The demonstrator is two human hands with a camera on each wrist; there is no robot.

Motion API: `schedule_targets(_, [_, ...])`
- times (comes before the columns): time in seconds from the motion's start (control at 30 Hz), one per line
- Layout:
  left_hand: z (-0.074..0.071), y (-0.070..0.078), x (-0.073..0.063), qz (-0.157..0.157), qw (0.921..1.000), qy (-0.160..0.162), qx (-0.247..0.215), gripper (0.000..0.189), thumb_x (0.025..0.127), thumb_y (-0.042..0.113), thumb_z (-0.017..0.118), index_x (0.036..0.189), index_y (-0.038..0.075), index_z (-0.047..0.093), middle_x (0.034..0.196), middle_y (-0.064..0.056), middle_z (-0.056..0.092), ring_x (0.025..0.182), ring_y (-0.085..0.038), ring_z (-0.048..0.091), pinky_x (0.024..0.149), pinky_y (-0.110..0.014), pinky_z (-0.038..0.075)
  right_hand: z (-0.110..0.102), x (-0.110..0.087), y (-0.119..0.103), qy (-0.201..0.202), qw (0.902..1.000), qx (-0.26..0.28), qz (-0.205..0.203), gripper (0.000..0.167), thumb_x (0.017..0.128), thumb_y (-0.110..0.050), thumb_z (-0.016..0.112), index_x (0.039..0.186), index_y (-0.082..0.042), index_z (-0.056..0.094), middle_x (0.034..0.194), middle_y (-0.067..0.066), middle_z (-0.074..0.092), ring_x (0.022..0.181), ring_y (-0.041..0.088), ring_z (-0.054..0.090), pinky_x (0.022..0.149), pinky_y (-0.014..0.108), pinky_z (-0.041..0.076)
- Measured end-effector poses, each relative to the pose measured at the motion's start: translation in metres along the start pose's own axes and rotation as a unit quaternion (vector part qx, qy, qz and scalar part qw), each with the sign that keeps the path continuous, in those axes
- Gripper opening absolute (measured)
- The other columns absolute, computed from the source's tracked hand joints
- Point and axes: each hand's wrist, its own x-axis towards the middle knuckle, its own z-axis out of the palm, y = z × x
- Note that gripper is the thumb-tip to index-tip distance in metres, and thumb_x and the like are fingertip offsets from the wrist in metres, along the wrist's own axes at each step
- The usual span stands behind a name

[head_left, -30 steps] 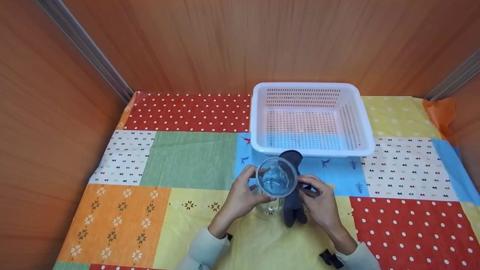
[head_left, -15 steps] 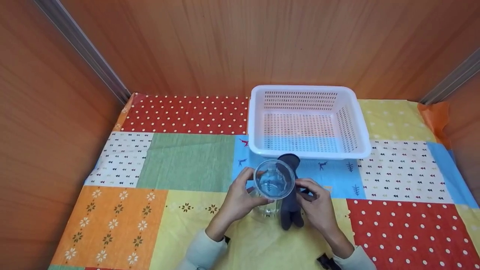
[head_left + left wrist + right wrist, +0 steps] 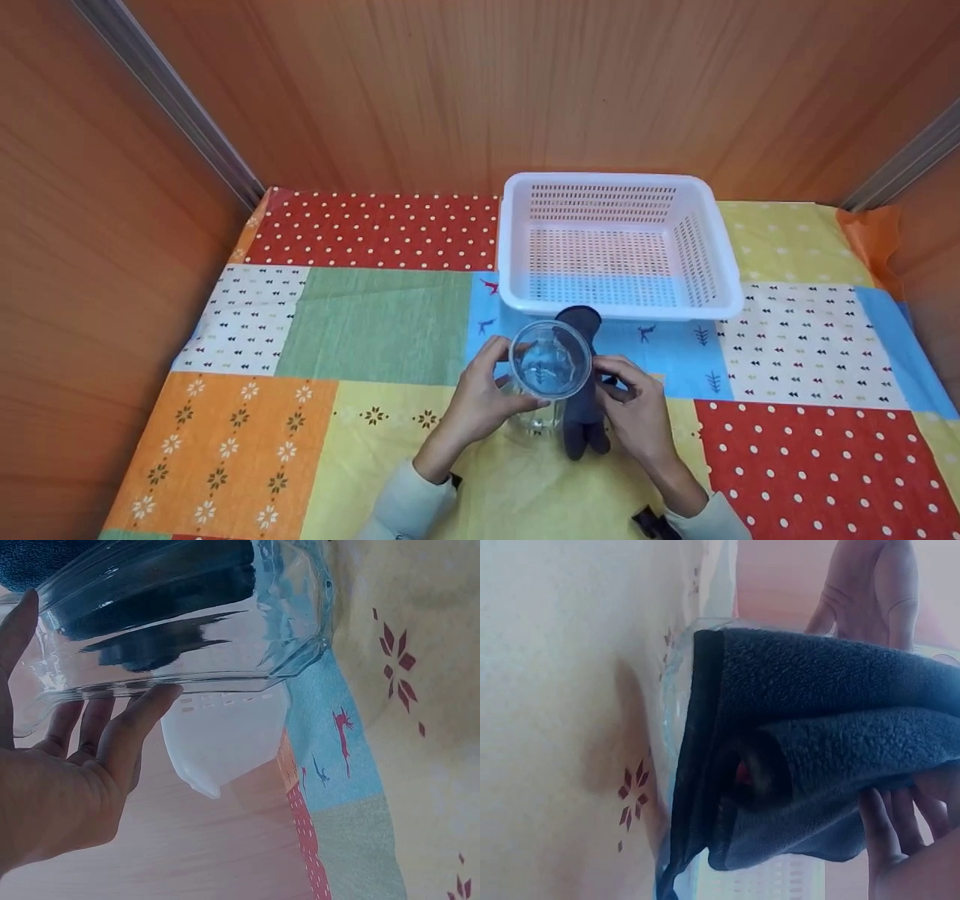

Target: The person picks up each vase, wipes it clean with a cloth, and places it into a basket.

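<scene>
From where I stand, the clear vessel (image 3: 550,367) is mouth up between the hands, in front of the basket; whether its base touches the table I can't tell. The left hand (image 3: 476,397) is curled round its side, thumb apart from the fingers. The right hand (image 3: 637,412) has its fingers bent in, pinching the dark cloth (image 3: 583,412) beside the vessel. Its wrist angles in from a pale sleeve (image 3: 709,517).

The vessel is see-through, round at the rim and angular near the base. The cloth is fleecy with a smooth bound edge — folded over, two rounded ends hanging. Beyond sits the white basket (image 3: 507,247), slotted plastic, on a patchwork-print tablecloth (image 3: 375,322) — wood-grain panels (image 3: 375,97) behind.
</scene>
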Motion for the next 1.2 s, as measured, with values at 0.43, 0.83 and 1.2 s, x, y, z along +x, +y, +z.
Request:
schedule_targets(0.43, [-0.001,0.003,0.001,-0.007,0.9999,-0.001,0.011,0.063,0.077,0.009,0.095,0.131,0.013,0.063,0.128,-0.004,0.059,0.122,-0.029,0.055,0.104,-0.065,0.052,-0.003,0.002,0.010,-0.026,0.9979,-0.038,0.045,0.029,0.089,0.017,0.073,0.116,0.006,0.076,0.112,0.018,0.072,0.100,0.005,0.068,0.085,0.021,0.061])
schedule_targets(0.83, [0.000,0.001,0.001,-0.009,0.9999,0.002,0.013,0.061,0.077,0.009,0.095,0.130,0.014,0.064,0.128,-0.005,0.059,0.123,-0.031,0.055,0.105,-0.066,0.050,-0.001,0.001,0.013,-0.018,0.9991,-0.024,0.030,0.027,0.089,0.016,0.073,0.115,0.006,0.076,0.110,0.010,0.074,0.098,0.008,0.069,0.084,0.021,0.061])
schedule_targets(1.2, [0.001,0.000,-0.001,-0.005,1.0000,0.002,0.007,0.060,0.077,0.009,0.095,0.129,0.014,0.064,0.127,-0.003,0.059,0.122,-0.028,0.055,0.104,-0.064,0.052,-0.001,0.001,0.001,-0.003,0.9997,-0.003,0.022,0.027,0.089,0.015,0.075,0.115,0.008,0.076,0.111,-0.002,0.074,0.102,0.005,0.068,0.084,0.021,0.061])
